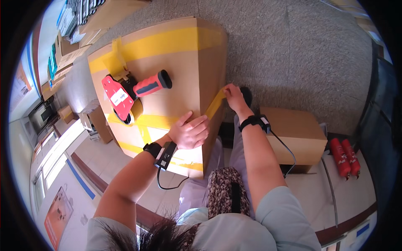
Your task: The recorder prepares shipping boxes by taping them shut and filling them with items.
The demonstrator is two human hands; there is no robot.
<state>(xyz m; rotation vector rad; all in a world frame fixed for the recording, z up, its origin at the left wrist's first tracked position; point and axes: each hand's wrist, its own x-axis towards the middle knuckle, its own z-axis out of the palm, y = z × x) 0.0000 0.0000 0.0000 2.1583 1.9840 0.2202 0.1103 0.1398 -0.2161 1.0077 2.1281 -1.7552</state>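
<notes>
Windows (55, 172): overexposed to white at left; apparent source of daylight.
Box (178, 65): top well lit, right side in softer shade; glaring patches toward the lower edge, the tape (191, 165) there partly washed out.
Carpet (268, 42): moderate, even light; weave legible.
Panel (387, 108): deep shadow at right, detail largely lost.
Tape gun (119, 98): crisp outline, free of motion blur.
Rim: black surround; soft outlines, straight edges bowed.

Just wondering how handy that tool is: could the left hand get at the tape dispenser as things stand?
Probably yes: the left hand rests on the same carton as the tape dispenser, and nothing appears to stand between them.
</notes>
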